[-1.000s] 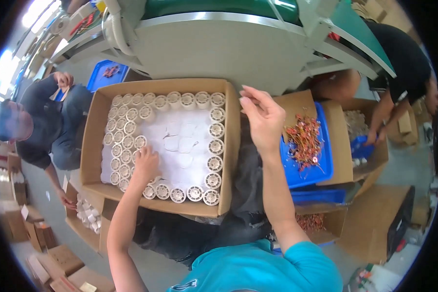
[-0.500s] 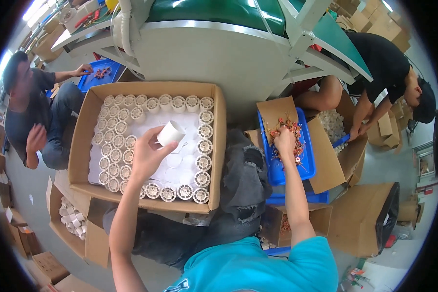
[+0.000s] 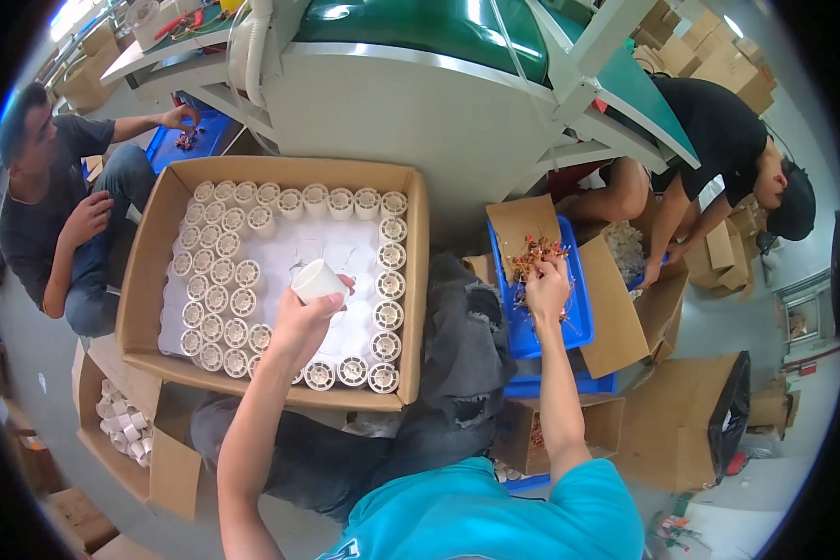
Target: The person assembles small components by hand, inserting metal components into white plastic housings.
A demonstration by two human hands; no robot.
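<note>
White cylinder (image 3: pixel 316 282) gripped in left hand (image 3: pixel 301 322); right hand (image 3: pixel 547 287) among red parts (image 3: pixel 539 249), grip unclear

Right fingers (image 3: pixel 548 272) half-hidden among wires (image 3: pixel 538 249)

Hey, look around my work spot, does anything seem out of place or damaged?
A small white scrap lies alone on the grey floor, left of the open brown cardboard box of white pieces, like stray litter. Your dark grey jeans look frayed around one knee. The standing white plastic cylinders look neatly arranged.
</note>
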